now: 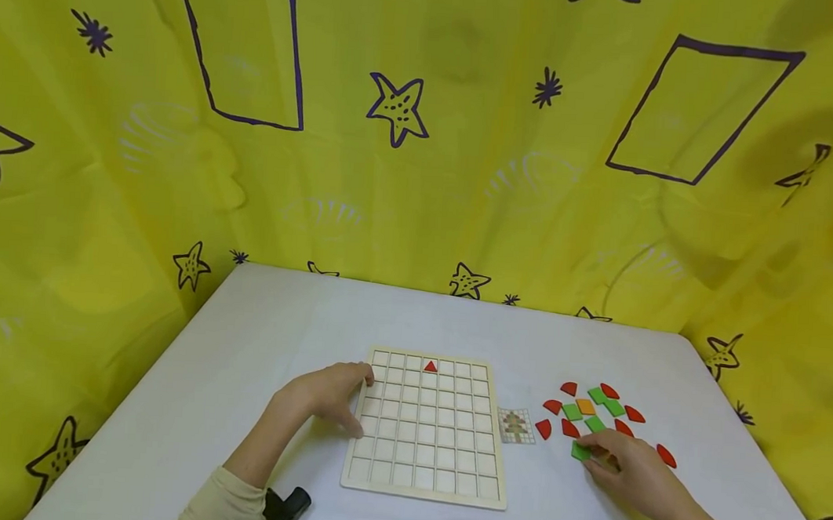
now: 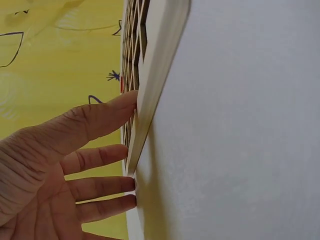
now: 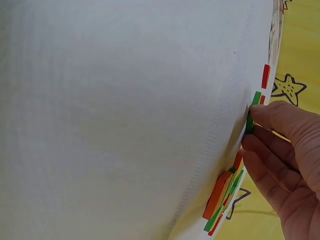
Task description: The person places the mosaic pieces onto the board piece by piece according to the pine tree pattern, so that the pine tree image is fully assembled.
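A pale wooden grid board (image 1: 423,497) lies on the table, with one red triangle tile (image 1: 430,367) in a top-row cell. My left hand (image 1: 330,395) rests at the board's left edge, its thumb touching the frame in the left wrist view and its fingers extended. At the right, my right hand (image 1: 635,469) pinches a green square tile (image 3: 254,111) between thumb and fingers, low over the cloth. Around it lie red quarter-round tiles (image 1: 666,456), green squares (image 1: 614,409) and an orange square (image 1: 585,406); my palm hides part of the pile.
A small pattern card (image 1: 517,426) with a tree-like picture lies against the board's right side. Near the left forearm is a black object (image 1: 287,508). The white-covered table (image 1: 301,309) is backed by a yellow curtain (image 1: 420,189) with star drawings.
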Demonstrator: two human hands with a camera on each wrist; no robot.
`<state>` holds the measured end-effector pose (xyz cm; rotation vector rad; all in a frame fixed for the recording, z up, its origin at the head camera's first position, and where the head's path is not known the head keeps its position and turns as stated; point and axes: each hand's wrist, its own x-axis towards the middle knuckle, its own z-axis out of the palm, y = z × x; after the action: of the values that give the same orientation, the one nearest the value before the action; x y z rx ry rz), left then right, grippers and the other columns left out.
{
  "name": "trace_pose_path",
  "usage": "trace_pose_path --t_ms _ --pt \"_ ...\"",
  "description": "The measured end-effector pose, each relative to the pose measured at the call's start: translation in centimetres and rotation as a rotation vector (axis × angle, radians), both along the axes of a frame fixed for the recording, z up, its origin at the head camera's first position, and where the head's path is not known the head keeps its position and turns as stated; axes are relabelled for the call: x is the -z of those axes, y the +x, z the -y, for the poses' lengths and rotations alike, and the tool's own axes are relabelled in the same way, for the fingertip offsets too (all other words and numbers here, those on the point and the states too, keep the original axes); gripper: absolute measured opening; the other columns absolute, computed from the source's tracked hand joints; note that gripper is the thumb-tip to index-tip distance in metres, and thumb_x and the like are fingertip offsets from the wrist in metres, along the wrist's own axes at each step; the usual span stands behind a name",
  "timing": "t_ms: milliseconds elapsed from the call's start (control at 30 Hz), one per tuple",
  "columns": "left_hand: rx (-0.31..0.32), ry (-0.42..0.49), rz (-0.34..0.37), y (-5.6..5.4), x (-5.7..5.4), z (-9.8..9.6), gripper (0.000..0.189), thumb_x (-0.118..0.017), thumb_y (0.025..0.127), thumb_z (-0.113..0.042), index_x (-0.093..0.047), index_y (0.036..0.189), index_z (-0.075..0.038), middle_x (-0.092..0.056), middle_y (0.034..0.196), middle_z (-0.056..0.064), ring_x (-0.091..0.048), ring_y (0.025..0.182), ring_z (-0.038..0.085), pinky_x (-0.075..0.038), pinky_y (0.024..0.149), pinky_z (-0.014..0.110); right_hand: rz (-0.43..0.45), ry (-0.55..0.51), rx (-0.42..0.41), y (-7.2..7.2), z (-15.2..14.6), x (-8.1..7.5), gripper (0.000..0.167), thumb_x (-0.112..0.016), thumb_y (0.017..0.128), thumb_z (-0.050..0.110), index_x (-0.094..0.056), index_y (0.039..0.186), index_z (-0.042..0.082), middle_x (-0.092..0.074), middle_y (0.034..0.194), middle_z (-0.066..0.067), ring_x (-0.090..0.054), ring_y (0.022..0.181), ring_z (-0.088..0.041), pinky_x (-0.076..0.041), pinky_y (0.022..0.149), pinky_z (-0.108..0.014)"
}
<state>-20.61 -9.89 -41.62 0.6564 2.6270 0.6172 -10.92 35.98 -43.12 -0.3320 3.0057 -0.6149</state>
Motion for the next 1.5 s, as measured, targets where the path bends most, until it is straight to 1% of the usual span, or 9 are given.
trace_pose_path --t_ms 300,400,467,633,733,933,1033,1200,1500 --pt "0.012 0.017 -0.010 -0.1 0.1 0.3 0.063 -0.097 0.067 -0.021 -0.060 0.116 -0.008 -0.064 0.118 0.005 -0.056 0.106 0.022 -0.047 0.098 0.044 0.006 0.001 -0.021 -0.2 0.2 -0.3 0.024 -0.086 0.081 0.012 -0.074 0.102 0.013 -0.069 0.094 0.009 -0.054 0.079 -0.004 -0.053 0.071 -0.023" --pt "0.021 0.017 -0.011 -0.3 0.1 0.4 0.062 -0.098 0.067 -0.022 -0.061 0.115 -0.009 -0.064 0.119 0.005 -0.056 0.109 0.023 -0.047 0.099 0.044 -0.021 -0.012 -0.041 -0.2 0.4 -0.2 0.023 -0.086 0.081 0.012 -0.073 0.099 0.014 -0.068 0.093 0.010 -0.054 0.078 -0.002 -0.053 0.071 -0.023" --pt "0.014 0.021 0.002 -0.4 0.0 0.5 0.063 -0.098 0.067 -0.023 -0.061 0.116 -0.009 -0.063 0.129 0.010 -0.057 0.120 0.027 -0.045 0.105 0.045 -0.036 -0.021 -0.051 -0.2 0.6 -0.2 0.022 -0.086 0.081 0.012 -0.073 0.098 0.015 -0.068 0.092 0.011 -0.054 0.079 -0.001 -0.054 0.072 -0.023" --pt "-0.011 0.027 0.028 -0.4 -0.3 0.5 0.065 -0.099 0.065 -0.023 -0.061 0.116 -0.010 -0.052 0.149 0.021 -0.046 0.141 0.035 -0.039 0.113 0.048 -0.125 -0.056 -0.101 -0.4 1.2 -0.3 0.022 -0.086 0.079 0.008 -0.072 0.095 0.017 -0.069 0.092 0.013 -0.059 0.079 0.001 -0.056 0.072 -0.026" --pt "-0.021 0.019 0.038 -0.3 -0.3 0.4 0.064 -0.099 0.064 -0.023 -0.060 0.114 -0.012 -0.055 0.145 0.019 -0.052 0.133 0.033 -0.042 0.109 0.048 -0.176 -0.077 -0.124 -0.5 1.7 -0.4 0.023 -0.086 0.078 0.006 -0.073 0.094 0.017 -0.070 0.093 0.012 -0.061 0.080 0.000 -0.057 0.071 -0.027" --pt "-0.028 0.033 0.039 -0.3 -0.2 0.4 0.067 -0.100 0.063 -0.022 -0.060 0.116 -0.011 -0.056 0.144 0.019 -0.050 0.135 0.034 -0.042 0.109 0.049 -0.302 -0.140 -0.169 -1.2 3.0 -0.2 0.027 -0.087 0.075 0.000 -0.074 0.093 0.017 -0.070 0.091 0.013 -0.062 0.079 -0.001 -0.056 0.070 -0.026" --pt "-0.016 0.036 0.025 -0.2 -0.2 0.3 0.066 -0.099 0.064 -0.022 -0.060 0.116 -0.010 -0.059 0.139 0.016 -0.054 0.129 0.030 -0.043 0.108 0.047 -0.357 -0.190 -0.202 -1.7 3.9 0.0 0.030 -0.087 0.074 -0.003 -0.074 0.092 0.018 -0.070 0.090 0.013 -0.063 0.078 -0.004 -0.057 0.069 -0.027" --pt "0.003 0.045 0.012 -0.1 -0.2 0.3 0.062 -0.098 0.066 -0.018 -0.061 0.114 -0.008 -0.063 0.130 0.013 -0.056 0.122 0.029 -0.044 0.106 0.047 -0.336 -0.226 -0.222 -2.5 5.6 -0.1 0.030 -0.085 0.077 -0.003 -0.073 0.094 0.018 -0.070 0.091 0.013 -0.062 0.079 -0.004 -0.057 0.069 -0.028" --pt "-0.002 0.050 0.009 0.0 -0.1 0.4 0.060 -0.098 0.067 -0.018 -0.061 0.114 -0.008 -0.059 0.140 0.018 -0.051 0.134 0.035 -0.041 0.110 0.049 -0.317 -0.270 -0.305 -4.0 8.6 -0.1 0.025 -0.081 0.081 -0.004 -0.072 0.096 0.015 -0.071 0.094 0.009 -0.064 0.081 -0.010 -0.057 0.071 -0.030"
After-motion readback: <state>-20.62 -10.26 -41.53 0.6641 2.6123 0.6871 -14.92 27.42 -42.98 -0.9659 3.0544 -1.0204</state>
